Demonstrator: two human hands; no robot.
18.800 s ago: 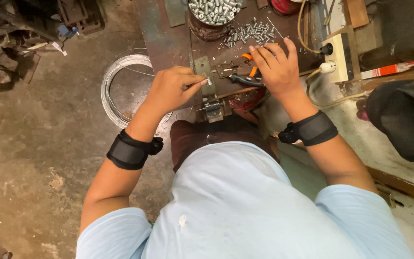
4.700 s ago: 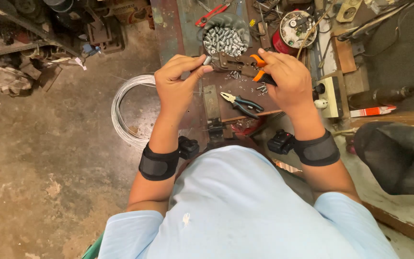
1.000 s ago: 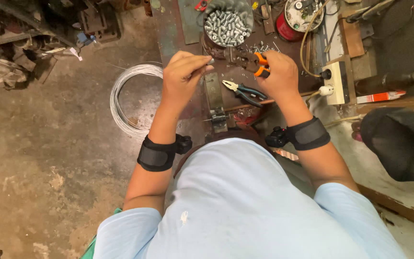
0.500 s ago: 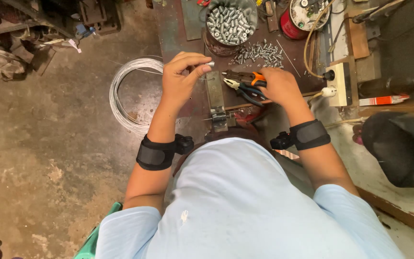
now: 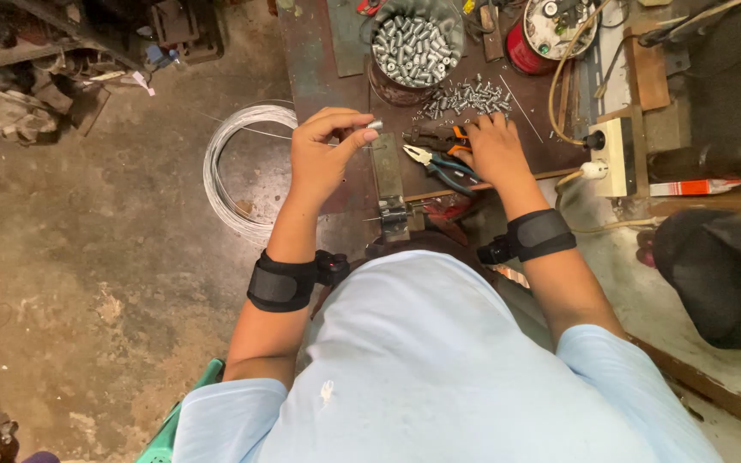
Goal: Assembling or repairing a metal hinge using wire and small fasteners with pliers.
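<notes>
My left hand (image 5: 323, 154) pinches a small silver metal piece (image 5: 374, 126) between thumb and fingertips, just above a flat metal strip (image 5: 386, 171) on the dark workbench (image 5: 319, 60). My right hand (image 5: 495, 150) lies flat on the bench with its fingers over orange-handled pliers (image 5: 439, 137). Blue-handled pliers (image 5: 439, 167) lie right beside it, jaws pointing left. Whether the right hand grips the orange pliers or only rests on them is unclear. Both wrists wear black straps.
A bowl of silver metal pieces (image 5: 413, 43) stands at the back, with several loose ones (image 5: 469, 96) scattered before it. A coil of white wire (image 5: 237, 171) lies on the concrete floor at left. A socket box (image 5: 615, 154), red spool (image 5: 529, 51) and cables sit at right.
My right hand has come down from in front of me onto the bench, laying the orange pliers beside the blue ones. My left hand still holds the small silver piece.
</notes>
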